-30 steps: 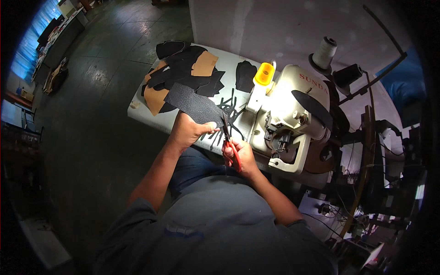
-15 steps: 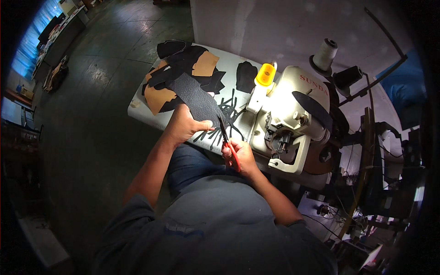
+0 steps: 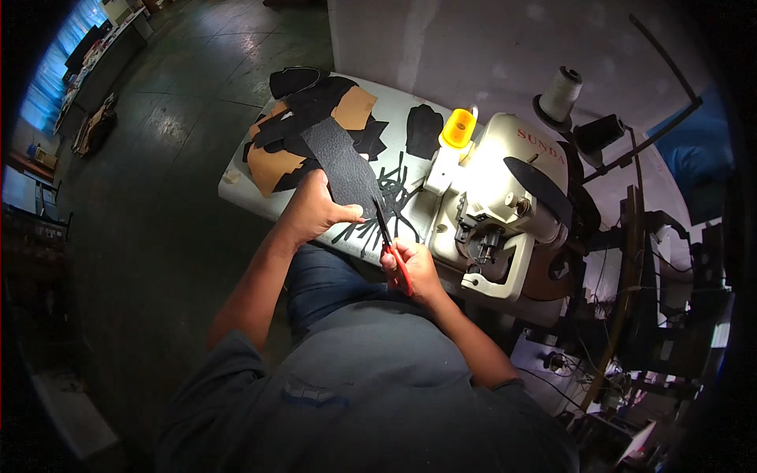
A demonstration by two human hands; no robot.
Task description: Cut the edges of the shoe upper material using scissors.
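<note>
Between thumb and fingers, my left hand (image 3: 317, 211) grips a piece of black grained leather (image 3: 341, 162) near its lower end. My right hand (image 3: 415, 270) is closed round the red handles of a pair of scissors (image 3: 403, 272). The scissors' dark blades point up and away from me, with their tips at the right edge of the leather. Thin black strips (image 3: 398, 189) lie scattered on the white table under and beside the blades. Behind the held piece is a pile of black and tan leather pieces (image 3: 352, 107).
A cream sewing machine (image 3: 505, 169) with a lit work area stands right of my hands. On it sits a yellow cup-like part (image 3: 457, 128). Thread cones (image 3: 562, 91) stand behind it. A separate black piece (image 3: 424, 132) lies on the white table (image 3: 236, 188).
The leather in my left hand has turned, its far end swinging to the right and more upright. The scissors have stayed nearly in place at its edge.
</note>
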